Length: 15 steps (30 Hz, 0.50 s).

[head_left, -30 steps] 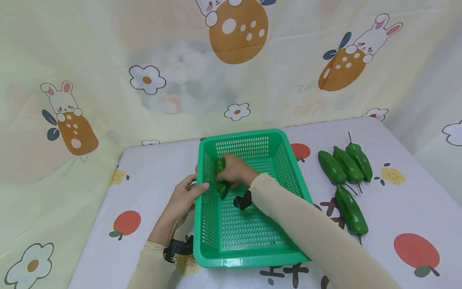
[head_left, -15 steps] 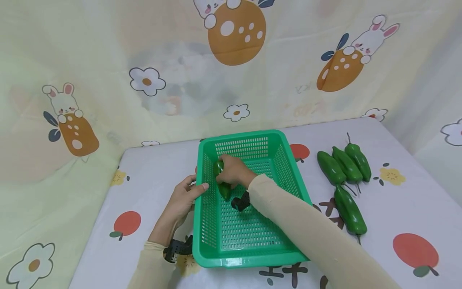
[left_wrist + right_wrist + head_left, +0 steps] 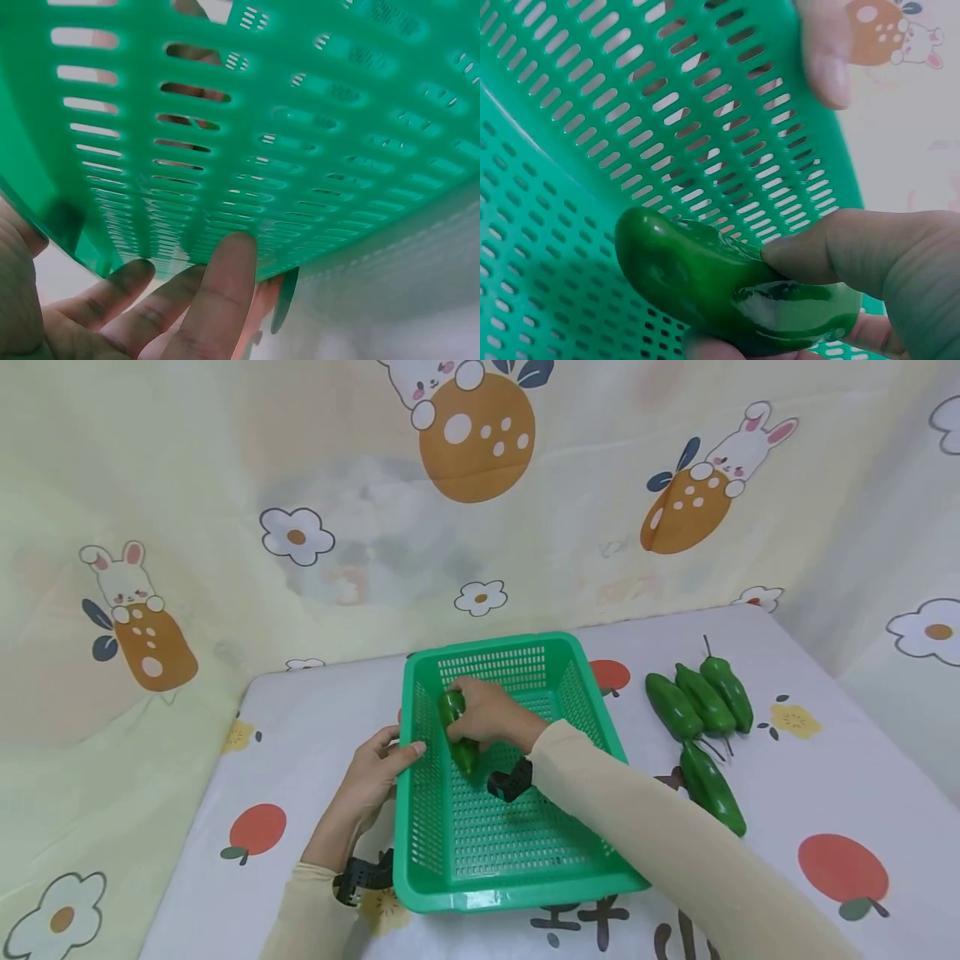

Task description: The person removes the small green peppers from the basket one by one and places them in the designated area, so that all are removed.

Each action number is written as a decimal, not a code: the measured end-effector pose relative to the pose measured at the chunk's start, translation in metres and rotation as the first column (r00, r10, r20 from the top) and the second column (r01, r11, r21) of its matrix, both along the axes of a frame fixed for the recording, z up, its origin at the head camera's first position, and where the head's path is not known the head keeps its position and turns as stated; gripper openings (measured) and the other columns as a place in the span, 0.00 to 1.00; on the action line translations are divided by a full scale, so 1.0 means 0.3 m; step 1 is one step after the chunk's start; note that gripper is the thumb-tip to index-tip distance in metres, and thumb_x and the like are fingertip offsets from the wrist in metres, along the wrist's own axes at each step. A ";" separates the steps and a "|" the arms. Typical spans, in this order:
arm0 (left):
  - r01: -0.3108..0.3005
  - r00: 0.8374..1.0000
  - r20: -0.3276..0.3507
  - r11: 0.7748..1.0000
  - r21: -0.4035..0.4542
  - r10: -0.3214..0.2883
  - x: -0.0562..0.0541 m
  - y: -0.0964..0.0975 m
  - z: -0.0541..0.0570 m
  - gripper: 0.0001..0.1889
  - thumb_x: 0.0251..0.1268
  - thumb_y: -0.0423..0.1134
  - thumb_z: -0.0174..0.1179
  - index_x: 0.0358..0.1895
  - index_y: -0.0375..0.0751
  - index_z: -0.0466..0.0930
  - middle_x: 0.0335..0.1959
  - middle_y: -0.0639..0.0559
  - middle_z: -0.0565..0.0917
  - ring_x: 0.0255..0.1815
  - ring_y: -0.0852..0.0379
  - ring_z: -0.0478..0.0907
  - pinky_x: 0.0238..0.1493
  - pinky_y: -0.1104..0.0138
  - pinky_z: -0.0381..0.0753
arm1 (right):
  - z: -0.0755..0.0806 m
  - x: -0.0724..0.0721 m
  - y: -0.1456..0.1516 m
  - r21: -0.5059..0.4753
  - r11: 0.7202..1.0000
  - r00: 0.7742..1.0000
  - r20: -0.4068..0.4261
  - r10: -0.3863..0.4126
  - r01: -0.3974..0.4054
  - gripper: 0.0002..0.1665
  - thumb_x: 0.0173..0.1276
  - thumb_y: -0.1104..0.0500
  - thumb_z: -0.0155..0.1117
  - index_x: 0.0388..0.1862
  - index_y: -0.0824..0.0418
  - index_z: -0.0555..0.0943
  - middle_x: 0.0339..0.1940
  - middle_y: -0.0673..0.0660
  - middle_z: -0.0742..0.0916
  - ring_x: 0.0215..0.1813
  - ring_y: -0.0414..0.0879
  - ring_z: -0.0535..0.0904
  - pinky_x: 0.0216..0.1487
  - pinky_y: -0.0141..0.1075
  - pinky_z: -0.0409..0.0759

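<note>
A green plastic basket (image 3: 517,897) with slotted walls stands on the table. Inside it, by the left wall, my right hand (image 3: 491,714) grips a glossy green pepper (image 3: 466,758) between thumb and fingers. The right wrist view shows the thumb on the upper side of the pepper (image 3: 690,277), fingers underneath, its rounded end pointing away from the palm. My left hand (image 3: 375,772) holds the basket's left side, thumb over the rim. From the left wrist, its fingers (image 3: 225,292) lie against the outside of the slotted wall (image 3: 247,165).
Several more green peppers (image 3: 705,702) lie on the tablecloth right of the basket, one of them (image 3: 712,785) nearer me and partly behind my right sleeve (image 3: 660,827). A patterned curtain (image 3: 375,568) hangs behind the table.
The head view has shifted a little, so the whole scene sits slightly further left. Both hands keep their holds; the pepper has tilted slightly in the right hand.
</note>
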<state>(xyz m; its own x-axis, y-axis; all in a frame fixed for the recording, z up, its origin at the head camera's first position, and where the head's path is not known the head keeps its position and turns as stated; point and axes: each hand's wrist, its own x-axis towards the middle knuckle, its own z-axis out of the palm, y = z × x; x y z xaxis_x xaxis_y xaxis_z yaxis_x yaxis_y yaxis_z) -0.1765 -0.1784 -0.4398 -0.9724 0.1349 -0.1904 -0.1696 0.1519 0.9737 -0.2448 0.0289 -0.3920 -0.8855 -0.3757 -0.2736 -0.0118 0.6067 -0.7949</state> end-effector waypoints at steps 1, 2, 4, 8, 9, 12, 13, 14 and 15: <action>-0.001 1.000 -0.001 1.000 0.001 0.001 -0.001 0.000 0.000 0.27 0.77 0.42 0.62 0.73 0.38 0.70 0.58 0.31 0.82 0.45 0.45 0.89 0.44 0.55 0.92 | 0.006 0.006 0.010 -0.006 1.000 1.000 0.000 -0.004 0.004 0.42 0.65 0.67 0.71 0.76 0.61 0.66 0.53 0.65 0.81 0.40 0.54 0.86 0.29 0.40 0.90; -0.002 1.000 -0.003 1.000 0.000 0.002 -0.002 0.000 0.000 0.27 0.77 0.42 0.62 0.73 0.38 0.70 0.58 0.31 0.82 0.45 0.46 0.89 0.44 0.55 0.92 | 0.011 0.011 0.020 -0.017 1.000 1.000 0.003 -0.010 0.010 0.42 0.64 0.67 0.71 0.76 0.60 0.66 0.53 0.65 0.81 0.40 0.54 0.86 0.29 0.39 0.90; -0.004 1.000 -0.005 1.000 -0.001 0.004 -0.003 0.001 0.000 0.27 0.77 0.43 0.62 0.73 0.38 0.70 0.57 0.31 0.83 0.45 0.46 0.89 0.44 0.55 0.92 | 0.020 0.021 0.044 -0.036 0.999 1.000 0.006 -0.017 0.017 0.42 0.64 0.67 0.71 0.76 0.59 0.67 0.53 0.65 0.81 0.40 0.55 0.87 0.30 0.40 0.91; -0.017 1.000 -0.006 1.000 -0.006 0.016 -0.004 0.004 -0.003 0.26 0.76 0.42 0.62 0.72 0.37 0.71 0.56 0.31 0.83 0.43 0.48 0.89 0.43 0.55 0.92 | 0.039 0.039 0.099 -0.094 0.995 0.999 0.030 -0.027 0.029 0.44 0.64 0.68 0.71 0.77 0.59 0.66 0.54 0.66 0.81 0.42 0.57 0.87 0.32 0.43 0.92; -0.018 1.000 -0.006 1.000 -0.006 0.018 -0.003 0.005 -0.003 0.26 0.76 0.42 0.63 0.72 0.37 0.71 0.56 0.31 0.83 0.43 0.48 0.89 0.43 0.55 0.92 | 0.045 0.043 0.113 -0.109 0.994 0.999 0.037 -0.029 0.033 0.44 0.64 0.68 0.71 0.78 0.58 0.65 0.55 0.67 0.81 0.42 0.57 0.87 0.33 0.43 0.92; -0.022 1.000 -0.009 1.000 -0.007 0.022 -0.002 0.007 -0.005 0.27 0.76 0.42 0.63 0.72 0.37 0.71 0.56 0.31 0.83 0.42 0.48 0.90 0.42 0.55 0.92 | 0.062 0.052 0.154 -0.153 0.987 0.997 0.065 -0.044 0.053 0.46 0.63 0.68 0.71 0.79 0.57 0.64 0.53 0.67 0.82 0.42 0.57 0.88 0.35 0.45 0.92; -0.022 1.000 -0.010 1.000 -0.008 0.022 -0.002 0.007 -0.005 0.27 0.76 0.42 0.63 0.72 0.37 0.71 0.56 0.31 0.83 0.42 0.48 0.90 0.42 0.55 0.92 | 0.068 0.053 0.166 -0.165 0.985 0.996 0.073 -0.048 0.060 0.46 0.63 0.68 0.72 0.78 0.56 0.65 0.52 0.67 0.83 0.42 0.57 0.88 0.35 0.45 0.92; -0.022 1.000 -0.011 1.000 -0.009 0.021 -0.003 0.007 -0.005 0.27 0.76 0.42 0.63 0.72 0.37 0.71 0.56 0.31 0.83 0.42 0.48 0.90 0.42 0.55 0.92 | 0.074 0.056 0.178 -0.176 0.982 0.995 0.079 -0.054 0.067 0.45 0.63 0.68 0.72 0.78 0.56 0.65 0.50 0.67 0.83 0.41 0.57 0.88 0.36 0.46 0.92; -0.021 1.000 -0.014 1.000 -0.009 0.021 -0.003 0.007 -0.005 0.27 0.76 0.43 0.63 0.72 0.37 0.71 0.56 0.31 0.83 0.42 0.48 0.90 0.42 0.55 0.92 | 0.080 0.058 0.190 -0.187 0.980 0.995 0.082 -0.058 0.073 0.45 0.63 0.68 0.72 0.77 0.56 0.65 0.49 0.67 0.84 0.41 0.57 0.88 0.36 0.46 0.92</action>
<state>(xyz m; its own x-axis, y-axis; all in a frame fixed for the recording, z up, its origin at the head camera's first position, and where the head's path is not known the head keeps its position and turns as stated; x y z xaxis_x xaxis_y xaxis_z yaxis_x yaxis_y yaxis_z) -0.1774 -0.1764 -0.4412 -0.9775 0.1131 -0.1781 -0.1593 0.1578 0.9745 -0.2274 0.0859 -0.3679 -0.8891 -0.3692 -0.2706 0.0877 0.4427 -0.8924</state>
